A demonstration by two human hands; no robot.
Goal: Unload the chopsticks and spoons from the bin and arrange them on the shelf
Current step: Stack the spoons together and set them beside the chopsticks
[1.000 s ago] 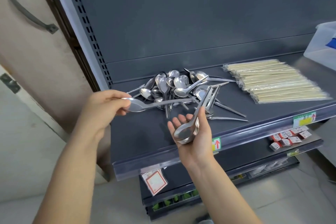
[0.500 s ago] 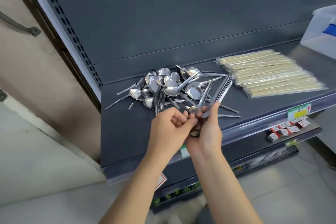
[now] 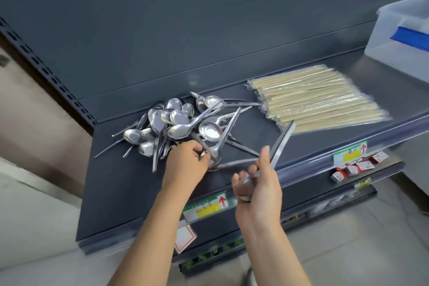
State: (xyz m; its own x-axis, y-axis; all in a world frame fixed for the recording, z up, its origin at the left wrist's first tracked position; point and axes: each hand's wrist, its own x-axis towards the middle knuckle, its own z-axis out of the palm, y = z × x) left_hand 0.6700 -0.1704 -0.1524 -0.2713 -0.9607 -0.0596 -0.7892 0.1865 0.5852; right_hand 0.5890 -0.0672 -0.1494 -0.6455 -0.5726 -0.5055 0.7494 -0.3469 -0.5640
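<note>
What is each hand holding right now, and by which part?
Right hand grips a stack of spoons by the bowls; left hand pinches a single spoon near its bowl.

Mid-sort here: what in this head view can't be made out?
Head view:
The bin: cut off by the right edge; contents unseen.
The held spoons in the right hand: count hidden by the fingers, handles blurred.
The spoon at the left hand: grip hidden by the hand's back.
The price label: writing too small.
</note>
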